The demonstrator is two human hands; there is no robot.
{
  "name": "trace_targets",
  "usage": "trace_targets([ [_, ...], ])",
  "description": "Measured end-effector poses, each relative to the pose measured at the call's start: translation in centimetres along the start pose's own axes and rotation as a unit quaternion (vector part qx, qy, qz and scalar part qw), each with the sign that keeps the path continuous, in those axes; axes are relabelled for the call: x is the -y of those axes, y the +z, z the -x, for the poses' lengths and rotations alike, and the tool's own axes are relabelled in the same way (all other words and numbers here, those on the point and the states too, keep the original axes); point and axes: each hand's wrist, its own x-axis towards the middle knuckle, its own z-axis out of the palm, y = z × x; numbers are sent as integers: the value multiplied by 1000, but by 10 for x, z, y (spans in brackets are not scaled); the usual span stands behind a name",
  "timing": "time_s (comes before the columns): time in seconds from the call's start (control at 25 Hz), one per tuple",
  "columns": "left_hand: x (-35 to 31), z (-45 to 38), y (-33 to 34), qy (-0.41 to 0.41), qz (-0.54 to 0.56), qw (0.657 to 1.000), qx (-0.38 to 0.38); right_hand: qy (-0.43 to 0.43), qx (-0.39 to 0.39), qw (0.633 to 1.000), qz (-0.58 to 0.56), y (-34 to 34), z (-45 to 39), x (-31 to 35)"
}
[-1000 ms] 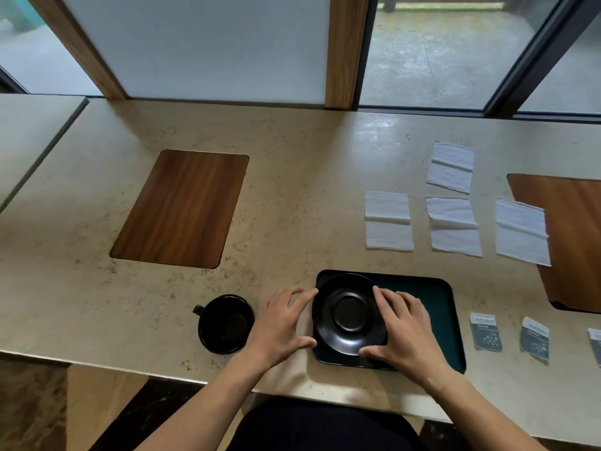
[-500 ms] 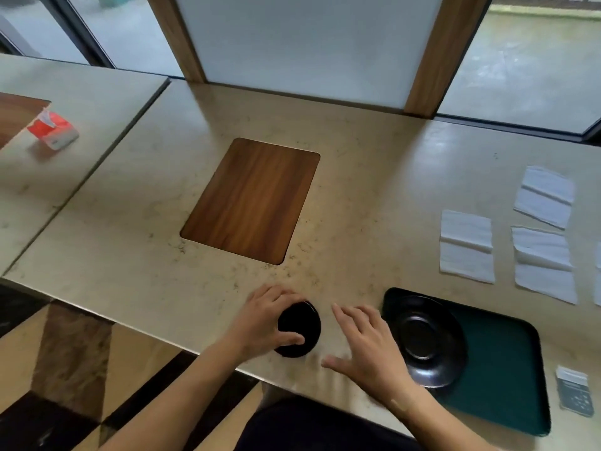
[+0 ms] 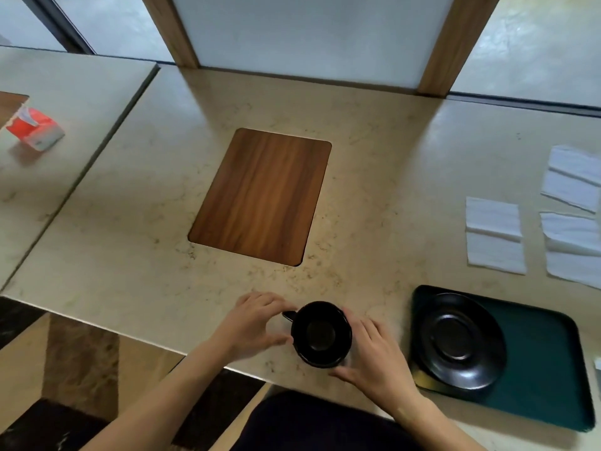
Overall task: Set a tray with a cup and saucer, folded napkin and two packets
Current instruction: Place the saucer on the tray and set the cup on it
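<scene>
Cup (image 3: 321, 335): one, black, upright, near the front edge of the beige table (image 3: 383, 177), left of the tray. Left hand (image 3: 252, 323) grasps it at the handle side, right hand (image 3: 374, 362) cups the opposite wall, so both hold the cup. One black saucer (image 3: 460, 341) sits on the left end of one dark green tray (image 3: 536, 369). Three white napkins visible at right, nearest one (image 3: 494, 234) behind the tray. One red carton (image 3: 34, 128) on the neighbouring table.
</scene>
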Motion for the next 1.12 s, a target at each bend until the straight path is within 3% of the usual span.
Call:
trace_targets([
  [0.36,13,-12,-1,13,49,998,29,39,2,996,-84,-1,-2,4],
  [1.12,-12,-23,0,3,23,998,-59,42,-24,987,-154,-28,4,-6],
])
